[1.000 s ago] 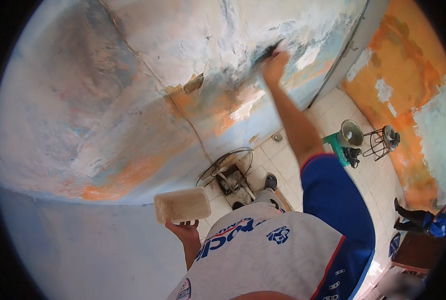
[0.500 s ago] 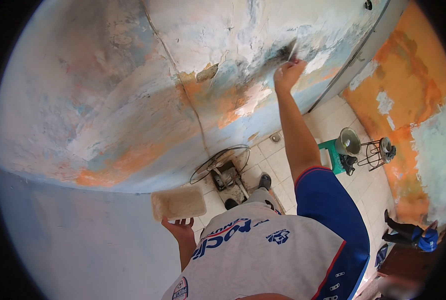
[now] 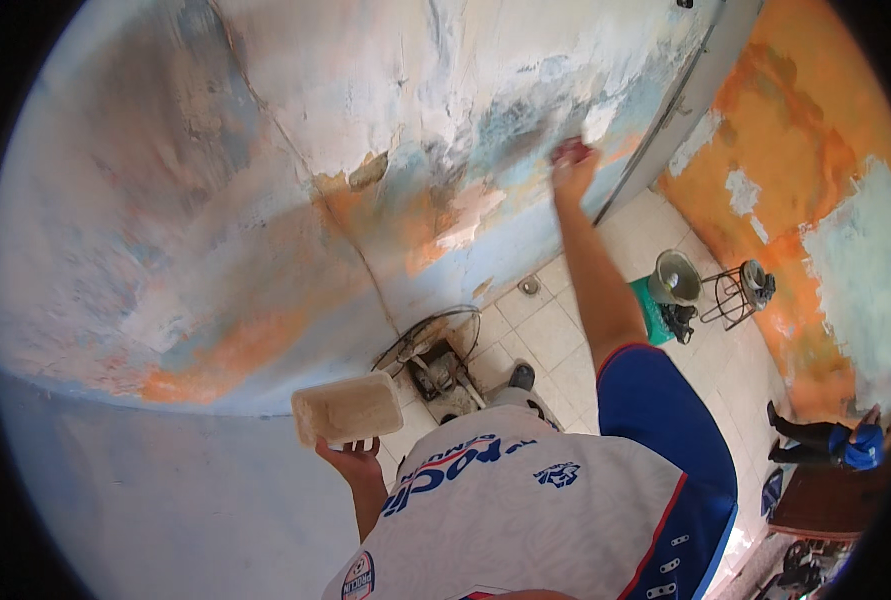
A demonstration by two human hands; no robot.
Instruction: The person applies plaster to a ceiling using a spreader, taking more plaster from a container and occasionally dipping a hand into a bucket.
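My left hand [image 3: 354, 462] holds a rectangular pale plastic tub [image 3: 349, 440] from beneath, its fingers against the side near the lower edge. Inside the tub is a beige coating that looks like filler. My right arm reaches far forward to the patchy wall [image 3: 506, 90], where my right hand [image 3: 575, 178] is closed on a putty knife [image 3: 572, 151]. Its reddish part shows, blurred by motion, close to the wall. Around it the wall surface is grey, white and pale blue, with orange lower down.
A wire-rimmed round frame [image 3: 426, 338] and a dirty box [image 3: 441, 372] lie by my feet. To the right stand a green stool [image 3: 656, 312] with a metal bowl [image 3: 676, 277] and a wire stand [image 3: 728, 300]. Another person [image 3: 859, 443] in blue is at the far right.
My right hand has come down the wall a little and turned, so the knife's thin blade no longer shows edge-on. The view has shifted slightly; my left hand still holds the tub.
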